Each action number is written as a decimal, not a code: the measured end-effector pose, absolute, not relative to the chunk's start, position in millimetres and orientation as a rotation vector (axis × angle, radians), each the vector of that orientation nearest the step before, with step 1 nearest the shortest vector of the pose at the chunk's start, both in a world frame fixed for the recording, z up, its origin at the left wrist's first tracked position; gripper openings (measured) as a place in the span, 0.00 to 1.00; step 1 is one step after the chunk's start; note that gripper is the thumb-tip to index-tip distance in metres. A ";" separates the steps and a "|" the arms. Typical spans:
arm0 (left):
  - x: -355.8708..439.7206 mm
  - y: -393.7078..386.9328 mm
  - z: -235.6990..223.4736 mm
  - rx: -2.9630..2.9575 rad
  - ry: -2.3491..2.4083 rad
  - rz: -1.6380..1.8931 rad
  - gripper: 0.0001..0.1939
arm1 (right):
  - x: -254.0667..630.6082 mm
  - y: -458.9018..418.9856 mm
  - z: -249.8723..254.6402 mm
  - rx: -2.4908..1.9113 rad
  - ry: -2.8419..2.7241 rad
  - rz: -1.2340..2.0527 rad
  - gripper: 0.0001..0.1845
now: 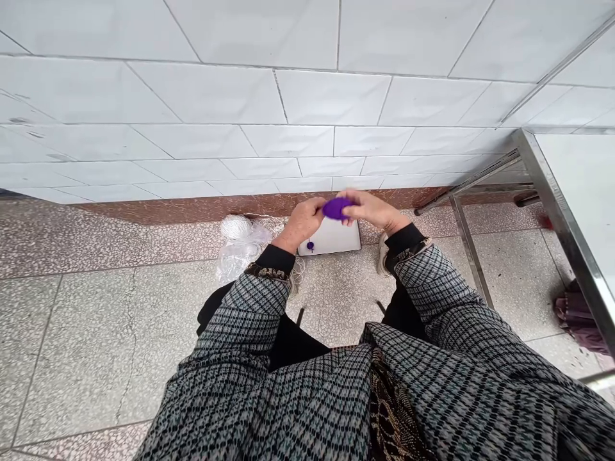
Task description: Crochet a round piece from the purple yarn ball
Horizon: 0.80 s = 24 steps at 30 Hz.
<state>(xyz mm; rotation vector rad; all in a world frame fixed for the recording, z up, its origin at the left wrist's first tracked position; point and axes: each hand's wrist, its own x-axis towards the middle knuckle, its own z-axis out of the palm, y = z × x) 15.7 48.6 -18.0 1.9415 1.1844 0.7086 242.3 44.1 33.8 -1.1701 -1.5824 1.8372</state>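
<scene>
A purple oval piece (336, 208), which looks soft like yarn or knitting, is held up in front of me between both hands. My left hand (304, 221) pinches its left end, the fingertips partly hidden. On the opposite side, my right hand (369, 209) has thumb and fingers closed round the piece. A thin dark strand hangs below my left hand, and a small purple bit (310, 246) shows at its lower end. Behind them lies a shallow white box or tray (336, 238) with a dark edge, on the floor by the wall.
A ball of white yarn (235, 227) and a clear plastic bag (235, 259) lie on the floor at the left, with loose white cord nearby. A metal-framed table (567, 211) stands at the right. Dark purple cloth (579, 317) is beneath it. A white tiled wall (307, 96) rises ahead.
</scene>
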 end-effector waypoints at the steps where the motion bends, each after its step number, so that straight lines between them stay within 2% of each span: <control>1: 17.7 47.3 -18.7 1.925 1.162 0.686 0.10 | 242.0 46.4 33.0 -1.170 -1.408 1.789 0.18; 4: 24.7 38.3 -17.8 2.012 0.957 0.551 0.10 | 239.9 52.7 27.2 -1.347 -1.174 1.589 0.16; 8: 24.3 32.8 -9.8 2.096 0.884 0.541 0.10 | 241.2 51.5 20.9 -1.708 -1.662 1.314 0.18; 9: 21.8 34.5 -7.6 2.092 0.913 0.578 0.10 | 242.4 49.5 20.9 -1.709 -1.833 1.331 0.19; 11: 16.1 40.3 -4.8 2.064 0.967 0.646 0.10 | 245.3 45.1 23.3 -1.551 -2.038 1.562 0.20; 14: 11.2 47.8 -4.9 1.964 1.043 0.700 0.10 | 249.2 41.6 29.8 -1.152 -1.813 1.958 0.23; 16: 12.9 48.0 -6.8 1.893 1.070 0.688 0.11 | 250.8 43.4 33.2 -1.015 -1.485 1.941 0.26; 18: 17.3 44.3 -7.9 1.878 1.038 0.613 0.11 | 250.6 47.9 33.5 -1.010 -1.219 1.787 0.29; 21: 22.8 36.5 -5.8 1.925 0.878 0.433 0.10 | 247.0 54.8 28.3 -1.239 -1.063 1.591 0.23; 24: 21.0 34.0 -0.1 1.965 0.791 0.388 0.11 | 242.5 55.3 22.2 -1.654 -1.350 1.400 0.15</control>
